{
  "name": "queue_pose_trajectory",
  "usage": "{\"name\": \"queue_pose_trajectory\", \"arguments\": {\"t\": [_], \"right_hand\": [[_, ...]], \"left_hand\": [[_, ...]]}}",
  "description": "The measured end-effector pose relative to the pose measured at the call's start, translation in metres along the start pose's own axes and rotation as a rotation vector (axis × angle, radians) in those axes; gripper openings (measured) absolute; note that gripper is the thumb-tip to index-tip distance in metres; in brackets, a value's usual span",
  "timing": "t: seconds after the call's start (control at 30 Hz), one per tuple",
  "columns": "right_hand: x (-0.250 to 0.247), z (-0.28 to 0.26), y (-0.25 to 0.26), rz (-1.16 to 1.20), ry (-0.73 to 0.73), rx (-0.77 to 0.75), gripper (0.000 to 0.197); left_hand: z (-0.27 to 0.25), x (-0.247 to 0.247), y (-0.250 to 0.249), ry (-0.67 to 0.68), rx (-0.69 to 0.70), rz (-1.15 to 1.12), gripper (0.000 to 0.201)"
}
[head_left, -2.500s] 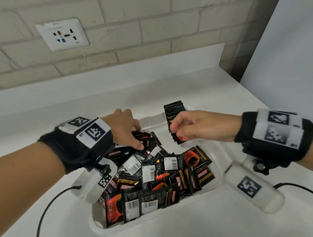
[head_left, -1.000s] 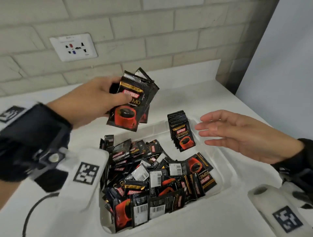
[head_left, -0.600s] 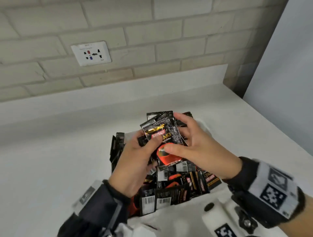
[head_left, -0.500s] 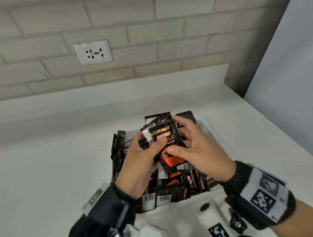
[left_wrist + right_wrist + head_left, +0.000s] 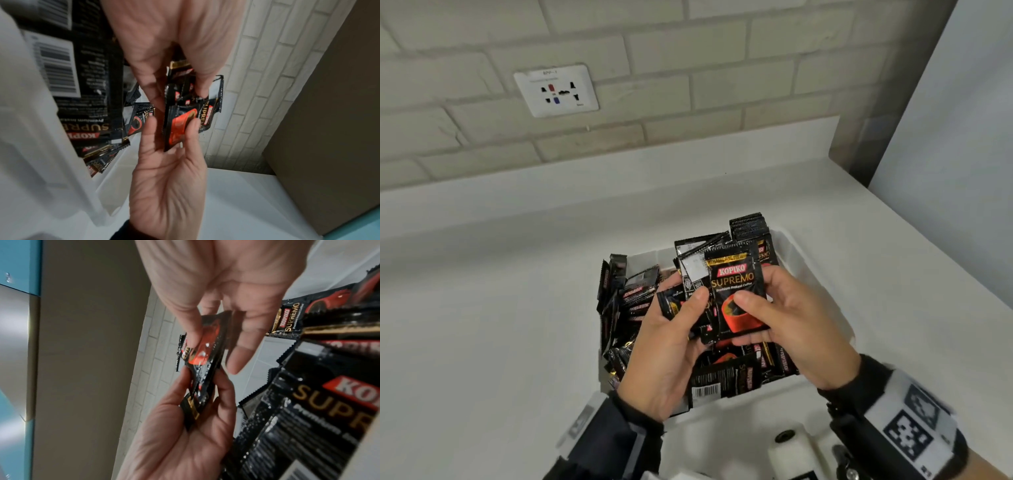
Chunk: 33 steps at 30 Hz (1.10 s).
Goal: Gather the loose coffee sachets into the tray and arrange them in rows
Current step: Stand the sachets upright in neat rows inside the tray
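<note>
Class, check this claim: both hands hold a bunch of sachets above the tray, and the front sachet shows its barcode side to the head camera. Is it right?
Not quite. The left hand and right hand do hold the bunch above the tray, but the front sachet shows its printed Kopiko Supremo face, not a barcode. The head view shows this.

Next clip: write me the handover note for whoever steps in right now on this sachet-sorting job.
Left hand: grips a fanned bunch of black Kopiko Supremo coffee sachets above the tray.
Right hand: pinches the front sachet of that bunch, thumb on its red cup print.
White plastic tray sits on the white counter; it holds a jumbled heap of sachets, plus one neat upright stack at its far right corner.
Done: no loose sachets show on the counter; one stack started.
Left: square up the held bunch, set it by the stack, then sort the heap into rows.
</note>
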State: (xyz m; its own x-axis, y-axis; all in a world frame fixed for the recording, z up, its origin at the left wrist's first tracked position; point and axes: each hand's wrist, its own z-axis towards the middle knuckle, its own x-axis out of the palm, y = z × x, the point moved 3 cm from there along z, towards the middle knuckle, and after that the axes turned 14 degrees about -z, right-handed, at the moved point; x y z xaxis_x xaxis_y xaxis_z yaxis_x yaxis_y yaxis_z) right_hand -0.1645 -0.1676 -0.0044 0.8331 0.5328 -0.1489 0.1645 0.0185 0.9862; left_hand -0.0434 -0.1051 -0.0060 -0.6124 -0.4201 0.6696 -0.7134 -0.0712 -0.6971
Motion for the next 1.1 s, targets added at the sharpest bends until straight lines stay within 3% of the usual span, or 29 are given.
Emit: {"name": "queue_pose_trajectory", "arguments": {"t": [0.1, 0.17, 0.27, 0.33, 0.4, 0.5, 0.63, 0.73, 0.87, 1.1], "right_hand": [[-0.006, 0.000, 0.002, -0.051, -0.049, -0.041, 0.012], [-0.016, 0.001, 0.005, -0.048, -0.129, -0.085, 0.021], [-0.037, 0.007, 0.006, 0.169, -0.234, -0.122, 0.039], [-0.046, 0.009, 0.009, 0.329, -0.199, -0.156, 0.053], [-0.049, 0.009, 0.014, 0.316, -0.147, -0.151, 0.065], [-0.058, 0.013, 0.029, 0.112, -0.149, -0.119, 0.050], [-0.080, 0.036, 0.045, -0.257, -0.182, -0.087, 0.017], [-0.090, 0.059, 0.045, -0.546, -0.130, -0.091, 0.005], [-0.090, 0.088, 0.036, -0.880, 0.015, -0.079, 0.006], [-0.074, 0.111, 0.015, -1.251, 0.234, 0.005, 0.012]], "left_hand": [[0.000, -0.002, -0.002, -0.023, 0.027, 0.027, 0.046], [0.002, -0.004, -0.005, -0.036, 0.036, 0.022, 0.045], [0.003, -0.006, -0.007, -0.064, 0.052, 0.087, 0.052], [0.002, -0.007, -0.008, -0.080, 0.063, 0.130, 0.054], [0.002, -0.006, -0.008, -0.093, 0.069, 0.146, 0.045], [0.001, -0.009, -0.012, -0.133, 0.093, 0.098, 0.041], [0.000, -0.014, -0.025, -0.130, 0.138, 0.058, 0.062], [0.001, -0.018, -0.030, -0.120, 0.144, 0.046, 0.070], [0.000, -0.019, -0.029, -0.107, 0.129, 0.069, 0.071], [0.000, -0.019, -0.029, -0.114, 0.110, 0.111, 0.067]]}}
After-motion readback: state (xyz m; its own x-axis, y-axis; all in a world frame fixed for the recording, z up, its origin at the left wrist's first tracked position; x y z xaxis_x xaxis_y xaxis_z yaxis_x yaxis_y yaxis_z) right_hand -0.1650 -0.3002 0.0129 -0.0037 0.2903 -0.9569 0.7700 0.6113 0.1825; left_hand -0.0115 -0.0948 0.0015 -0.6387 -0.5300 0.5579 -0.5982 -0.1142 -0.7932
